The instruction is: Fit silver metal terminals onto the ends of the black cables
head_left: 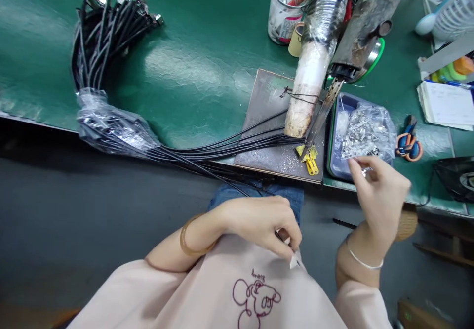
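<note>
Jutting from the pinched left fingers (281,250): a white piece (294,262); right fingers (356,173) hang beside metal parts (361,136), grip unclear.

Left forearm (174,247) comes in from near left, slants far and right, elbow bent. Left wrist (218,218) about straight, left hand (264,223) in front of torso (211,289), back of hand up. Left thumb (279,250) and index curl toward each other at the right, closed in a pinch on something small; other fingers bent, partly hidden. Right forearm (350,265) rises from near right, pointing far. Right hand (383,190) sits farther out, well apart from left, bent leftward, back of hand to the right. Right thumb (357,173) and index point left, tips close together; can't tell if they hold anything, remaining fingers curled in
</note>
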Available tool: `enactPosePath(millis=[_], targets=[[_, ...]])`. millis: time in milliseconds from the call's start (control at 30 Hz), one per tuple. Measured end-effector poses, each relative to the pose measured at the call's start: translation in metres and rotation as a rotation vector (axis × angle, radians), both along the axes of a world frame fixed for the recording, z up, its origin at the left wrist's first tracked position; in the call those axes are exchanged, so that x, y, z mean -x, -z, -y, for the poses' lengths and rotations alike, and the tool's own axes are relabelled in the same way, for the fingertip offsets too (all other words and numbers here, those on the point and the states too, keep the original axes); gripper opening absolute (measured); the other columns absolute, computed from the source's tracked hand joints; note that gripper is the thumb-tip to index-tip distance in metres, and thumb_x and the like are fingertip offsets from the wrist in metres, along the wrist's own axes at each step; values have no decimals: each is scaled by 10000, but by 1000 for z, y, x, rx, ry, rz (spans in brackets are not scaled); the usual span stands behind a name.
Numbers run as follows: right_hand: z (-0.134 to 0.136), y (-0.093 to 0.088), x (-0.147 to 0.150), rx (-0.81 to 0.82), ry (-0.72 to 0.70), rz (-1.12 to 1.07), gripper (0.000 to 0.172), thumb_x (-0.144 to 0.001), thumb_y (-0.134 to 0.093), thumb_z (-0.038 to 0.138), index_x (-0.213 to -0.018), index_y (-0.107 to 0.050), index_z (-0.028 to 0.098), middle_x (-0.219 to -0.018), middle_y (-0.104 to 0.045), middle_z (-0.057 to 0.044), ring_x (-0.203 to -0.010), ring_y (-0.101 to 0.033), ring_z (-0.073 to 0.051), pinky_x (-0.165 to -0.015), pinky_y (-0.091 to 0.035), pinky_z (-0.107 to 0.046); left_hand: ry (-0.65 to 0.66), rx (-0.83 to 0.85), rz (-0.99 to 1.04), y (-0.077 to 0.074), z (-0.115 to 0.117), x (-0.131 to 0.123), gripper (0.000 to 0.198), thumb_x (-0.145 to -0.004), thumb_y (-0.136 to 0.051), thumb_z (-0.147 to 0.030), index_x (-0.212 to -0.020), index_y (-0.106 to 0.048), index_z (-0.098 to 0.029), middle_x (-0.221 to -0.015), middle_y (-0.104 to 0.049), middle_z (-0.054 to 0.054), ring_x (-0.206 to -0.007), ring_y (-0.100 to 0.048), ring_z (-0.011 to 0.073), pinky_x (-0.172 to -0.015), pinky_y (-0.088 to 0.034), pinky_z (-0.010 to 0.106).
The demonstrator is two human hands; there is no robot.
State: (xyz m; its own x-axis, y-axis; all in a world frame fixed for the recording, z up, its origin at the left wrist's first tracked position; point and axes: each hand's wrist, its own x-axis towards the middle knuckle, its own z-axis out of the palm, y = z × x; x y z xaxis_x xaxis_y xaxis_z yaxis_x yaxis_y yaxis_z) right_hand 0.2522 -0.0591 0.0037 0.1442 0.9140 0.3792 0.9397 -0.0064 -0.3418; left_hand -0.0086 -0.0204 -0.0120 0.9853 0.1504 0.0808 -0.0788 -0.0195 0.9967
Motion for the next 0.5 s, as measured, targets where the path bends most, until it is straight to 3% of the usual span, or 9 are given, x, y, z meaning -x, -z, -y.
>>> enactPosePath(millis=[100,200,300,367,433,500], targets=[[-24,8,-25,158,-95,120,145,-910,-679,346,-868,-710,210,-853,-739,-32,-647,-596,-154,-655,-407,-307,-183,-286,-140,11,17,-11,249,-764,-656,-61,-549,-607,-177,-508,-557,-22,-484,-381,105,-522,-271,281],[-38,11,-36,266,-127,118,130,-895,-672,330,-842,-705,216,-831,-741,-27,-614,-575,-152,-642,-380,-301,-486,-345,-233,24,29,-17,197,-826,-619,-113,-634,-629,-159,-598,-591,-3,-557,-427,113,-564,-292,270],[-39,8,-37,341,-139,112,112,-877,-673,325,-835,-690,223,-791,-728,-8,-567,-540,-138,-626,-360,-292,-906,-190,-193,32,30,-13,174,-871,-610,-165,-701,-645,-149,-640,-570,-15,-579,-428,96,-579,-324,238],[-35,5,-35,357,-141,100,102,-872,-673,319,-837,-680,224,-747,-703,8,-543,-514,-125,-613,-353,-288,-1097,-17,-155,34,27,-6,193,-895,-617,-212,-715,-637,-147,-628,-523,-27,-573,-402,86,-568,-325,225],[-29,3,-32,319,-105,82,119,-878,-672,328,-829,-675,218,-671,-653,22,-518,-480,-116,-592,-341,-289,-1143,200,-97,35,21,0,221,-893,-658,-292,-730,-635,-144,-611,-481,-37,-557,-370,78,-543,-313,218],[-22,2,-27,213,-27,43,150,-886,-671,346,-826,-684,210,-609,-601,30,-491,-432,-108,-558,-317,-292,-1090,404,-20,34,14,4,264,-857,-710,-373,-754,-637,-142,-588,-456,-49,-526,-334,69,-505,-287,211]])
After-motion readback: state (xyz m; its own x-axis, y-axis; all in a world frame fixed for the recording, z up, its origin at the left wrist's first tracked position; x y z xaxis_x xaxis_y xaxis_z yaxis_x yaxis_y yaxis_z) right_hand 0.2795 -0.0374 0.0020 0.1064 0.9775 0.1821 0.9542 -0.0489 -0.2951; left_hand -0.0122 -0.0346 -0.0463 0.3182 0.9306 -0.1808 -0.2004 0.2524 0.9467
